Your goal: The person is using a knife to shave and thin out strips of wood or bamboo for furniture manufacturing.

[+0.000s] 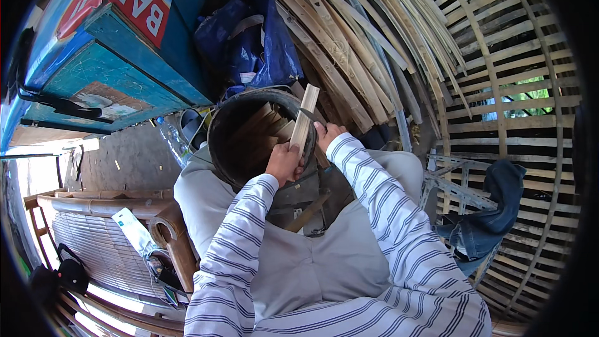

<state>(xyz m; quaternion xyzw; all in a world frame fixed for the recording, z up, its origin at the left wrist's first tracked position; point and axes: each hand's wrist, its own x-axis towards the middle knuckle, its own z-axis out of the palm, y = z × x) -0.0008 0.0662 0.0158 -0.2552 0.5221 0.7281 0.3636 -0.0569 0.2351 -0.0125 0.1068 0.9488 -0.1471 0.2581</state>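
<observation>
My left hand point(286, 163) is closed around the lower end of a pale, flat wooden strip point(306, 112), which slants up and away from me. My right hand point(328, 135) grips a knife point(307, 113); most of its handle is hidden by my fingers. The dark blade lies across the strip, touching it above my left hand. Both hands are over the right side of a black bucket point(214, 134) between my knees. Inside it lie several wood pieces point(269, 126).
A wooden-handled tool point(308, 212) lies between my legs. Beyond the bucket are a blue bag point(274, 50) and a pile of long wooden strips point(349, 56). A blue cabinet point(143, 75) stands at left, a bamboo bench point(106, 209) nearer. Jeans point(490, 212) hang by the slatted wall at right.
</observation>
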